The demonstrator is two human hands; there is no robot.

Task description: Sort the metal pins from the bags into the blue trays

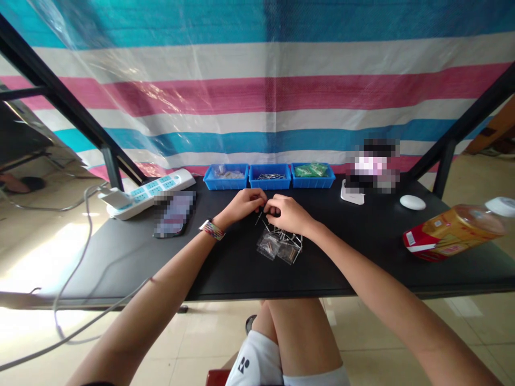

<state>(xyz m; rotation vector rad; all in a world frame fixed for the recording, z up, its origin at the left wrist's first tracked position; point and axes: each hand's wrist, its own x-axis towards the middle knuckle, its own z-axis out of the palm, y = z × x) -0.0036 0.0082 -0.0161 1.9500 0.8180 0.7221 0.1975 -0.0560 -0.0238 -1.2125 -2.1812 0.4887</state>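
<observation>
The left hand (247, 203) and the right hand (285, 212) are nearly meeting above the counter (237, 268), their fingers bent into narrow pinches; what lies between the fingertips is too small to tell. A thin metal pin (258, 219) is showing just below the left fingertips, and I cannot tell whether it is being held. A multicolored woven bracelet (212, 229) is circling the left wrist.

Under and beside the right hand, a loose pile of slender metal pins (296, 239) is spreading over the counter. Two small clear bags with brownish pieces inside, a left bag (269, 245) and a right bag (288, 252), are lying at the pile's near edge.

Beyond the hands, three blue bins are standing in a row: the left bin (226, 184) is holding clear bags, the middle bin (269, 185) metal pins, the right bin (313, 183) green packets.

Farther out, a white power strip (161, 186) and a phone (177, 214) are lying to the left, while a drink bottle (446, 236) is resting to the right.
</observation>
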